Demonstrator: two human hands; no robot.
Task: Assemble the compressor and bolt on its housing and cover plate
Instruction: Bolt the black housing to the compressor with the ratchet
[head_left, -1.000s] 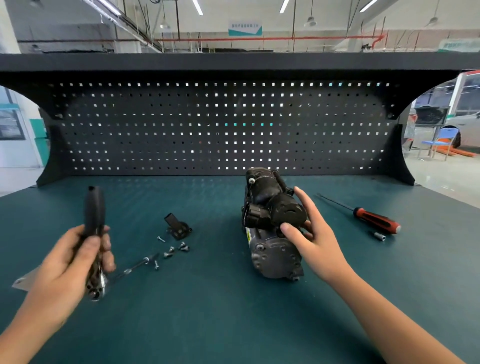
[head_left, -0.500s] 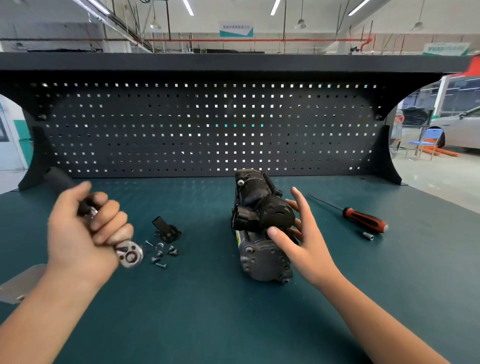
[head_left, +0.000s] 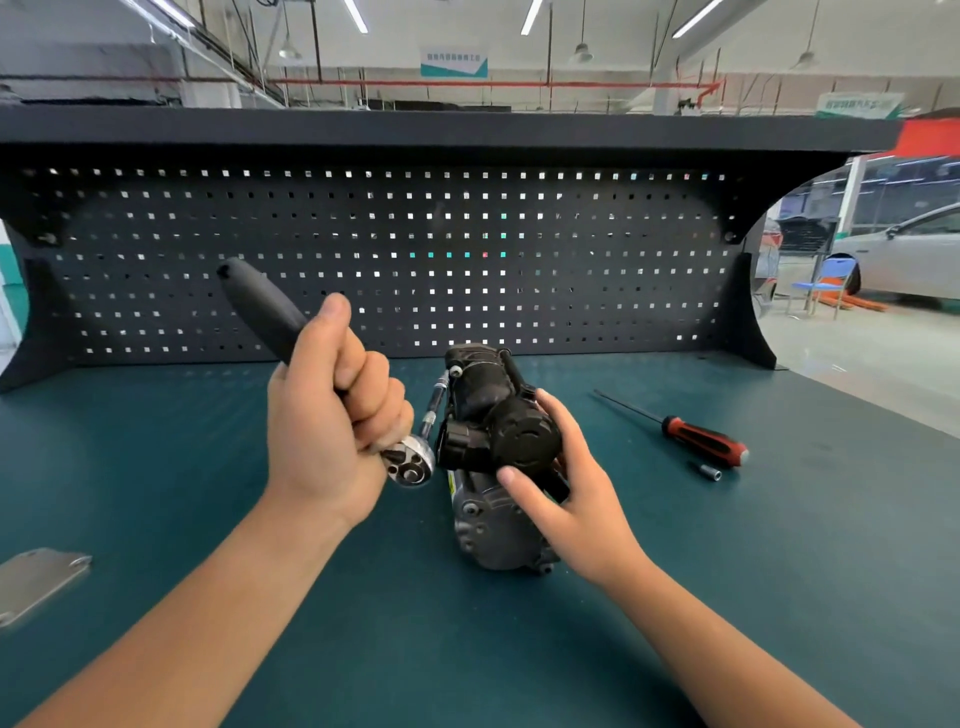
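A black and grey compressor (head_left: 491, 467) lies on the green bench mat (head_left: 727, 597), its black housing on top. My left hand (head_left: 332, 421) grips a ratchet wrench (head_left: 270, 312) by its black handle. The chrome head sits just left of the compressor, and the extension bar (head_left: 435, 402) runs up along the compressor's left side to a bolt near its far end. My right hand (head_left: 571, 493) holds the compressor's right side, thumb and fingers curled round the round black cap. A flat metal cover plate (head_left: 36, 582) lies at the left edge.
A red and black screwdriver (head_left: 696, 434) and a small socket (head_left: 709, 472) lie on the mat to the right. A black pegboard (head_left: 467, 260) closes the bench at the back. My left forearm hides the loose screws and small bracket.
My left hand has carried the ratchet from the left of the bench over to the compressor's left side. My right hand stays on the compressor.
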